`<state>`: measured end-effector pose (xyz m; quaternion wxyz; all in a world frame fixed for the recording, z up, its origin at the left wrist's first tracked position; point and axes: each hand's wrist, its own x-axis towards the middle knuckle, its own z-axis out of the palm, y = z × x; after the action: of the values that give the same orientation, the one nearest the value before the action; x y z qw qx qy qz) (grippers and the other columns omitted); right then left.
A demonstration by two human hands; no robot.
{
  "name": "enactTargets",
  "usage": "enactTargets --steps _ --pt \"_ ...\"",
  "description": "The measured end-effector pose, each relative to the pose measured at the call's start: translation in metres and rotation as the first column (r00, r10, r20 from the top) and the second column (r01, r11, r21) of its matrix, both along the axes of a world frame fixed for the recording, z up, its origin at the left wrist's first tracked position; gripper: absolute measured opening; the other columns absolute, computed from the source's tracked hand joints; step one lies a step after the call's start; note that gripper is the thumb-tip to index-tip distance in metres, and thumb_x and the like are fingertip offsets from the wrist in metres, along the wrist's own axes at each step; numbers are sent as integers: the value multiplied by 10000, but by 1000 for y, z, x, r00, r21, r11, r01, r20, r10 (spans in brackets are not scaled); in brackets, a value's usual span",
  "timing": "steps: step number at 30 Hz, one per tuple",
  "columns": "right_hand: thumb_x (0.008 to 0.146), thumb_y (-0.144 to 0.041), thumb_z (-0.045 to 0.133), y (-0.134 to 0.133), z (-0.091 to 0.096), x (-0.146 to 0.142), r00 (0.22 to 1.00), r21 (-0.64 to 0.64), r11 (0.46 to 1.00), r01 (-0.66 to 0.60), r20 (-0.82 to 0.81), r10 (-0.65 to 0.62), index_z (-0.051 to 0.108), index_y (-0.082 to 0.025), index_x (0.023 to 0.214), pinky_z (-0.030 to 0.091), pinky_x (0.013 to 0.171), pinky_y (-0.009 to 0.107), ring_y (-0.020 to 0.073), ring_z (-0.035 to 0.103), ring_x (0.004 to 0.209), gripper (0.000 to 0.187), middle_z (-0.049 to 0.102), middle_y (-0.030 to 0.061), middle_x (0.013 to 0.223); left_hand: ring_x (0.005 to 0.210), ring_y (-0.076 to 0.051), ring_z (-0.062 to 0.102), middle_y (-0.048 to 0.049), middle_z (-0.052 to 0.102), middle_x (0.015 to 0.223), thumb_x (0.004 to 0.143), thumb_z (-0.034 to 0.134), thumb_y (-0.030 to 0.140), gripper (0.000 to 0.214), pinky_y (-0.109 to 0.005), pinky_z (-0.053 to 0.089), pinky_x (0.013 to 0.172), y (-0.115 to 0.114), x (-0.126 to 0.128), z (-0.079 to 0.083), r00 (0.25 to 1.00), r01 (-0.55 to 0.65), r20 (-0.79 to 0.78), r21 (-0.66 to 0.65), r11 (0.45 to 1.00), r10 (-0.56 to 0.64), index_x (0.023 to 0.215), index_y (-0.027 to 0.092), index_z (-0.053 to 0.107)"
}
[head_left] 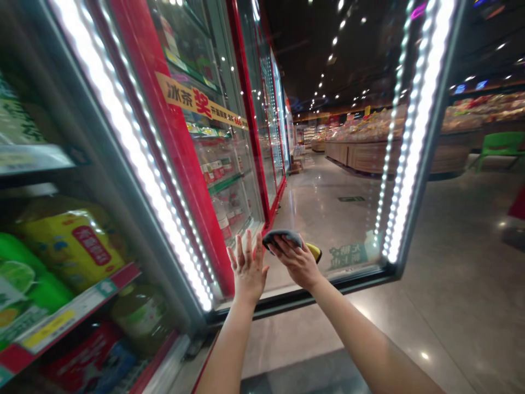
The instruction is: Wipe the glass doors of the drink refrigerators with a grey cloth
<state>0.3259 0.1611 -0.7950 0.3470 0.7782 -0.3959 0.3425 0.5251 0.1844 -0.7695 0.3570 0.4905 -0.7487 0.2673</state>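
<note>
The glass door of a drinks cooler stands swung open in front of me, edged by bright LED strips. Low on its inner side, my left hand lies flat against the pane with the fingers spread. Just right of it, my right hand presses a grey cloth to the glass, fingers over it. A yellow patch with a dark edge shows beyond that hand; whether it belongs to the cloth I cannot tell.
Cooler shelves with bottles and price labels are close at the left. Red-framed cooler doors run ahead beyond the glass. A wooden display counter and a green chair stand farther right on the shiny floor.
</note>
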Motion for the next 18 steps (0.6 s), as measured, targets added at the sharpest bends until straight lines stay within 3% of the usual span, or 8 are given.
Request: enactTargets --steps 2,4,6,9,11,13,16,18 --pt "970 -135 476 5 -14 -14 999 -26 999 -36 -38 35 331 -391 1582 243 1254 496 211 496 1383 679 521 9 1548 1578 -384 -11 -140 45 1724 809 788 258 1153 -669 96 1251 3 7 1 1000 -18 13 28 999 18 1641 272 -10" --pt "961 -126 486 6 -15 -25 999 -38 999 39 36 -37 331 -370 1587 281 1234 488 230 509 1373 690 522 30 1546 1576 -389 -25 -157 52 1721 793 805 256 1193 -673 102 1248 6 14 2 999 -45 13 37 998 45 1638 257 -37" --pt "952 -118 485 5 -2 -23 973 -6 987 163 166 -160 307 -328 1604 356 1183 478 269 475 1411 708 468 67 1584 1574 -393 -29 -175 70 1717 772 828 261 1234 -677 109 1245 8 20 3 998 -67 10 30 997 67 1636 247 -53" --pt "954 -114 456 3 24 7 931 52 969 243 269 -248 279 -292 1618 423 1117 459 302 387 1479 709 374 89 1638 1576 -397 8 -196 125 1707 761 843 282 1247 -672 112 1248 9 26 4 995 -95 0 9 995 95 1639 230 -41" --pt "960 -131 452 4 30 32 956 56 981 187 221 -195 287 -300 1615 382 1155 488 298 350 1501 696 365 72 1644 1577 -396 37 -204 161 1700 767 838 293 1235 -662 113 1254 8 28 4 994 -112 -14 0 994 112 1640 214 -33" --pt "974 -159 459 7 21 46 993 44 997 67 94 -71 309 -320 1604 283 1225 514 264 366 1490 668 403 44 1627 1578 -396 54 -202 166 1700 793 815 324 1204 -659 114 1255 6 29 3 993 -116 -26 -2 993 116 1640 207 -34" --pt "996 -172 453 12 -3 35 991 32 995 -96 -87 98 348 -365 1580 165 1283 479 191 469 1403 624 486 -2 1575 1578 -398 52 -192 140 1708 846 756 379 1129 -659 106 1256 6 30 3 995 -97 -32 6 995 97 1641 207 -27" --pt "991 -148 453 14 -7 18 994 17 996 -84 -72 85 365 -392 1568 150 1287 470 181 520 1348 632 526 -13 1543 1579 -394 37 -184 149 1709 858 740 368 1101 -660 96 1256 8 32 4 996 -87 -31 17 996 87 1642 210 -17"
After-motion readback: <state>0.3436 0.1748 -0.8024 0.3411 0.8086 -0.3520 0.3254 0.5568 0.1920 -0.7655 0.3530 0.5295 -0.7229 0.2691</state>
